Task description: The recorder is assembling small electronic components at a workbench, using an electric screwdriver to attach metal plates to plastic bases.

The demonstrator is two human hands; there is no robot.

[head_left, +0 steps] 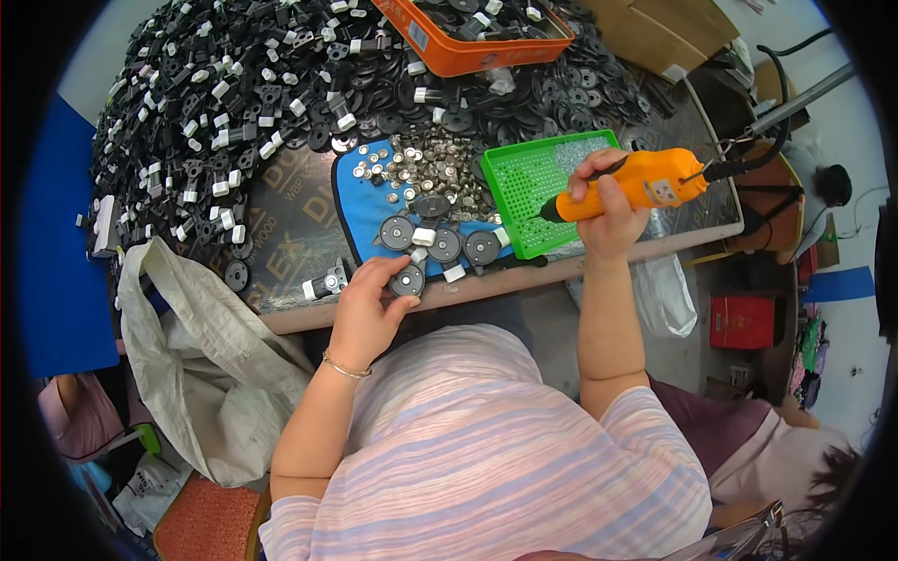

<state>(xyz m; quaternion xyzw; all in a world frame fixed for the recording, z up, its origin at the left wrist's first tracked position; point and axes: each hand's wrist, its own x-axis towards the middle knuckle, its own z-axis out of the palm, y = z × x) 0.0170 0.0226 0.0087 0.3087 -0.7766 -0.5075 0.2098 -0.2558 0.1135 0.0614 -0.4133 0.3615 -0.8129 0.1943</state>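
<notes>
At the table's near edge my left hand (365, 313) is closed, thumb and fingers gripping a black round disc part (408, 280) by its rim. Several similar discs (446, 245), some with white blocks attached, lie just beyond it on a blue mat (349, 187). My right hand (610, 213) is wrapped round an orange electric screwdriver (669, 179), held sideways with its dark tip pointing left. That tip is above a green perforated tray (520, 157), which holds small shiny pieces (578, 152) at its far side. Silvery round metal caps (435, 173) are heaped on the mat.
A huge pile of black parts with white blocks (215, 112) covers the far left. An orange crate (468, 62) and a cardboard box (669, 37) stand behind. A white sack (178, 318) hangs at the left edge. The screwdriver's cable (762, 161) runs right. Other people sit nearby.
</notes>
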